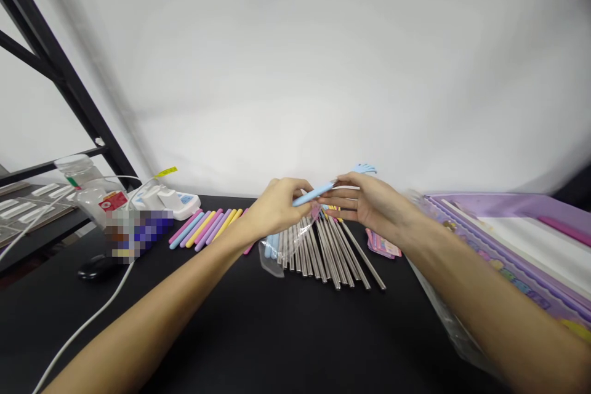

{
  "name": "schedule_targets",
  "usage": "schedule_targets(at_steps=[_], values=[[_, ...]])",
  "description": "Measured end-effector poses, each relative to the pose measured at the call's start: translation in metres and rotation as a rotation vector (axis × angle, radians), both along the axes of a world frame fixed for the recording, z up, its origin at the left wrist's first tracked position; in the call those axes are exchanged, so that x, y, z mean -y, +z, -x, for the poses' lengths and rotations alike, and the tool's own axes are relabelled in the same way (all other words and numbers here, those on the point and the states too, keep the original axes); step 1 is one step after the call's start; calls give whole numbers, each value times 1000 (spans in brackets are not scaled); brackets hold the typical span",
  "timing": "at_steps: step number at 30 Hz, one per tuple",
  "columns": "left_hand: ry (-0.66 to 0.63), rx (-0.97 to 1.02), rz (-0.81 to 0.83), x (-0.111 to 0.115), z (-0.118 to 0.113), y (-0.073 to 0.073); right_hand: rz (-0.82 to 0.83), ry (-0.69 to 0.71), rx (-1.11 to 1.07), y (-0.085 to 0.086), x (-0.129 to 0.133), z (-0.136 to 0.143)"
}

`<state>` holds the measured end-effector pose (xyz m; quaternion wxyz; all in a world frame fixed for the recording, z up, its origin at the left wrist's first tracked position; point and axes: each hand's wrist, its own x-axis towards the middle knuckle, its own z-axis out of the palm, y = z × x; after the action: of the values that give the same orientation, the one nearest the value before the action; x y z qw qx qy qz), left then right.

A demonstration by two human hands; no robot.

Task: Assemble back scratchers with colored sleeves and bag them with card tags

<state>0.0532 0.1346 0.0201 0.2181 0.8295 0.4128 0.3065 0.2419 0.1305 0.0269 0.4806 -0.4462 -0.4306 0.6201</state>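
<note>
My left hand (279,206) is closed around a light blue stick-shaped handle (314,194), which tilts up to the right. The fingertips of my right hand (364,197) meet the handle's upper end, the lower fingers stretched out. A light blue hand-shaped back scratcher head (364,168) shows just beyond my right hand, in line with the handle; whatever joins them is hidden. Below both hands, several metal rods (341,252) lie fanned out on the black table (295,332), with small coloured ends at the back. A clear plastic bag (272,266) partly covers the rods' left side.
Coloured sticks (205,228) lie in a row at left. Beyond them are a white power strip (187,204), a plastic jar (85,181), a black mouse (96,268) and a white cable (106,308). Pink cards (383,246) and a purple tray (462,246) are at right.
</note>
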Motion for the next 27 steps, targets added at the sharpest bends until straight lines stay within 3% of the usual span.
schedule_targets(at_steps=[4, 7, 11, 15, 17, 20, 23, 27], values=[[-19, -87, -134, -1, 5, 1, 49, 16, -81, -6, -7, -3], [-24, -106, -142, -4, 11, 5, 69, -20, -108, -8, -15, -12], [57, 80, 88, -10, 20, 8, 62, -3, -118, -3, -19, -27], [11, 464, 442, -16, 24, 2, 29, 193, -119, 8, -10, -32], [-61, 638, 615, -19, 25, -2, -12, 284, -4, 11, -3, -32], [-92, 738, 750, -22, 24, -7, -95, 383, 333, 13, 4, -31], [-78, 753, 766, -25, 22, -12, -134, 492, 639, 14, 8, -33], [7, 781, 722, -30, 19, -19, -215, 583, 822, 17, 8, -40]])
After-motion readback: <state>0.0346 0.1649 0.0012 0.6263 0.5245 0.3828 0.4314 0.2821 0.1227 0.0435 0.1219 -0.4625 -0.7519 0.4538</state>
